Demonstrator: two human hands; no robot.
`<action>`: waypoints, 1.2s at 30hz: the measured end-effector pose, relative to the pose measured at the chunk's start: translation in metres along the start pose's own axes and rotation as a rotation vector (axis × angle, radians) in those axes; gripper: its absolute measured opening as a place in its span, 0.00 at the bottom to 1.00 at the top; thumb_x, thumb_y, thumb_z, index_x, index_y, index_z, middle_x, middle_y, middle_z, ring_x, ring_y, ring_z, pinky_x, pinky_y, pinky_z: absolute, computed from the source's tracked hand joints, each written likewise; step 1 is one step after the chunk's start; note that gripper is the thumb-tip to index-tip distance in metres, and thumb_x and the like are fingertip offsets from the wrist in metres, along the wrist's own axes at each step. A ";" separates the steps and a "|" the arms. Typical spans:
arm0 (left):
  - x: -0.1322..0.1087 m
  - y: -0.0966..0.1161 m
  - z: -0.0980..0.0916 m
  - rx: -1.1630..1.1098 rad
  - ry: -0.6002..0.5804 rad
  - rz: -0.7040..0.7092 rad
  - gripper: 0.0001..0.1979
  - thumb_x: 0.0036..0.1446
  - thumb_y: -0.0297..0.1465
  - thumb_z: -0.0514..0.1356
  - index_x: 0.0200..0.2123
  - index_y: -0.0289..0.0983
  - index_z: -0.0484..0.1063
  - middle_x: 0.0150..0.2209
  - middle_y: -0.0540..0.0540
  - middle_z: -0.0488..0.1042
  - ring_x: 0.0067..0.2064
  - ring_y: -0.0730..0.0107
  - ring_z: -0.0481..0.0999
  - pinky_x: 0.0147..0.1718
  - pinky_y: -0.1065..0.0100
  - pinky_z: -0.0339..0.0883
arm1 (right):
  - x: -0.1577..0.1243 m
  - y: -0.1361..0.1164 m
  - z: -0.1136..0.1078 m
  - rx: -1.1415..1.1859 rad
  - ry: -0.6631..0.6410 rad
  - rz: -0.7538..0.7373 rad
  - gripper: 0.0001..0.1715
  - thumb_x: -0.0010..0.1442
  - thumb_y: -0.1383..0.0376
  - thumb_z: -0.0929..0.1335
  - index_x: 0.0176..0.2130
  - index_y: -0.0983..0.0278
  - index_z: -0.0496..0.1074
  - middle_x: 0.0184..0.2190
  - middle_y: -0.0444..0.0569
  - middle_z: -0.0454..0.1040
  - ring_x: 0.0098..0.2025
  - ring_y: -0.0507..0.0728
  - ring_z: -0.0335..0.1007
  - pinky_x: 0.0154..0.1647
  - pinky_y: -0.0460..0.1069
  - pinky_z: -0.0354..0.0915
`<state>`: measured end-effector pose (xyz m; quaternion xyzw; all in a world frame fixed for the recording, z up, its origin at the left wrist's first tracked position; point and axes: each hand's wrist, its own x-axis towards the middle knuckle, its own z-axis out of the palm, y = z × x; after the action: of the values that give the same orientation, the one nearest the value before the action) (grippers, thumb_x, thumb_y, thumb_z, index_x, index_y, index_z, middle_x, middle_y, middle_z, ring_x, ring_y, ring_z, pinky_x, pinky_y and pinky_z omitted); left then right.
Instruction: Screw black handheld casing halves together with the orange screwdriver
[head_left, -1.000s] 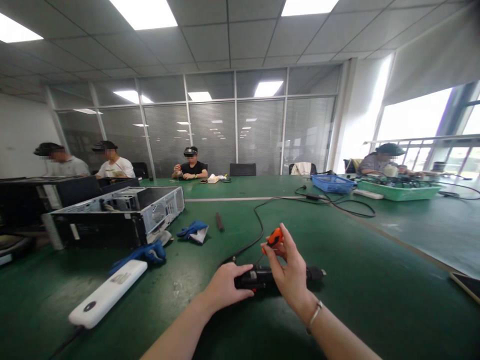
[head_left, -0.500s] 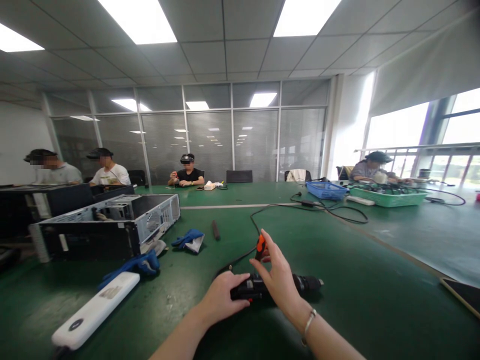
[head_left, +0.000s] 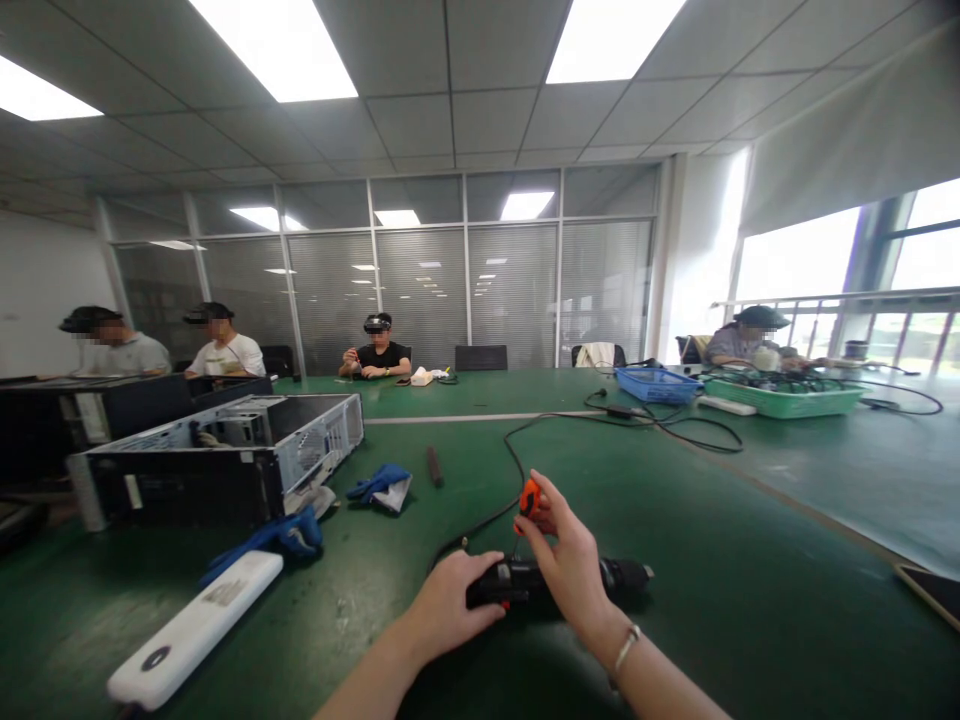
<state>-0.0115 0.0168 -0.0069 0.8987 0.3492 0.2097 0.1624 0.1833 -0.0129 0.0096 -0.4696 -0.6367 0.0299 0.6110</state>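
Note:
A black cylindrical power tool (head_left: pixel 622 575) lies on the green table (head_left: pixel 750 600) with a black cord running back from it. My left hand (head_left: pixel 450 603) is closed over its left end and presses it to the table. My right hand (head_left: pixel 570 570) sits over the tool's middle and pinches a small screwdriver with an orange handle (head_left: pixel 529 497), held upright with its tip pointing down at the tool.
An open computer case (head_left: pixel 225 455) lies at the left, with blue gloves (head_left: pixel 379 485) and a white power strip (head_left: pixel 195 628) near it. A black cable (head_left: pixel 660 420) runs towards blue and green baskets at the right. Several people sit at the far and side edges.
The orange handle has turned between my right fingers and shifted slightly left. My left hand stays on the tool. The camera has tilted a little.

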 end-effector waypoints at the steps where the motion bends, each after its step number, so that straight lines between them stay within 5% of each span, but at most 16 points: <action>1: 0.000 0.000 0.000 -0.004 -0.001 -0.003 0.30 0.49 0.36 0.66 0.57 0.44 0.66 0.47 0.46 0.74 0.46 0.60 0.71 0.47 0.65 0.62 | 0.001 0.000 0.001 0.029 -0.025 0.006 0.32 0.62 0.64 0.63 0.64 0.58 0.54 0.41 0.49 0.73 0.38 0.55 0.73 0.44 0.51 0.71; 14: 0.000 0.003 -0.006 0.010 -0.019 -0.042 0.28 0.52 0.39 0.63 0.57 0.44 0.65 0.47 0.46 0.74 0.46 0.58 0.72 0.45 0.65 0.63 | 0.034 -0.001 0.015 -0.005 -0.203 0.054 0.35 0.61 0.70 0.59 0.65 0.58 0.49 0.34 0.46 0.73 0.32 0.54 0.73 0.37 0.50 0.71; 20: 0.000 0.003 -0.006 0.009 -0.030 -0.032 0.28 0.51 0.39 0.65 0.56 0.46 0.66 0.45 0.47 0.75 0.44 0.59 0.73 0.44 0.65 0.63 | 0.023 -0.005 0.020 -0.156 0.013 -0.010 0.29 0.59 0.64 0.65 0.60 0.59 0.60 0.38 0.50 0.71 0.31 0.55 0.70 0.33 0.50 0.71; 27: 0.001 0.001 -0.005 0.012 -0.025 -0.032 0.29 0.51 0.38 0.65 0.57 0.45 0.65 0.46 0.46 0.75 0.45 0.58 0.72 0.45 0.65 0.63 | 0.017 -0.013 0.020 -0.053 -0.084 -0.033 0.34 0.62 0.70 0.59 0.65 0.59 0.48 0.44 0.51 0.72 0.41 0.55 0.73 0.44 0.51 0.71; 36: -0.001 0.003 -0.007 0.008 -0.035 -0.031 0.30 0.50 0.39 0.66 0.57 0.45 0.65 0.47 0.46 0.74 0.46 0.58 0.72 0.46 0.65 0.63 | 0.015 -0.012 0.014 -0.193 -0.041 -0.133 0.32 0.61 0.69 0.62 0.63 0.59 0.53 0.41 0.50 0.73 0.39 0.57 0.72 0.40 0.51 0.71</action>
<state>-0.0137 0.0151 -0.0002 0.8974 0.3612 0.1898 0.1680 0.1684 -0.0027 0.0249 -0.4822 -0.6788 -0.0625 0.5502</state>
